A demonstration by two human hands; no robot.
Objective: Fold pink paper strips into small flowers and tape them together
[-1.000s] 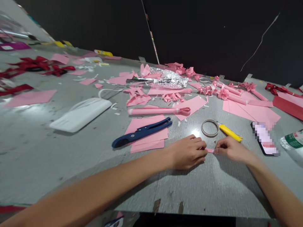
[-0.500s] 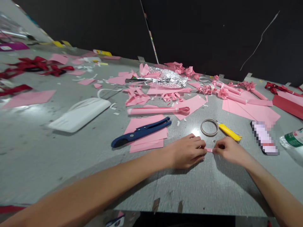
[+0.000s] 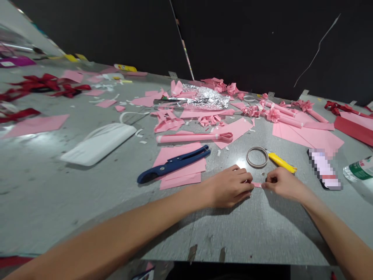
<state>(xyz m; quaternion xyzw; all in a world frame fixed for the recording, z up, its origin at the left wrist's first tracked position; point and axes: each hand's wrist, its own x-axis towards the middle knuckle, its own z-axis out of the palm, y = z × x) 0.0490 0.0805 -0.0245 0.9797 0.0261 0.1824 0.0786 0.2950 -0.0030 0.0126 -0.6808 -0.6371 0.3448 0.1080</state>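
A short strip of pink paper (image 3: 257,185) stretches between my two hands, low over the grey table. My left hand (image 3: 231,186) has its fingers closed on the strip's left end, which they hide. The thumb and forefinger of my right hand (image 3: 281,183) pinch the other end, where a small white bit shows. Just beyond my hands lie a roll of tape (image 3: 247,157) and a yellow utility knife (image 3: 282,162). Blue-handled scissors or cutters (image 3: 175,163) rest on pink paper sheets (image 3: 182,177) to the left of my hands.
A rolled pink paper stem (image 3: 186,137) lies behind the blue tool. Crumpled foil (image 3: 211,97) and pink paper flowers (image 3: 274,114) sit farther back. A white pouch-like item (image 3: 99,144) is at left. A phone (image 3: 325,169) and a bottle (image 3: 359,169) stand right. A black panel (image 3: 247,39) bounds the back.
The view has shifted very slightly. Both hands keep their places with the pink strip between them, and the objects on the table have not moved.
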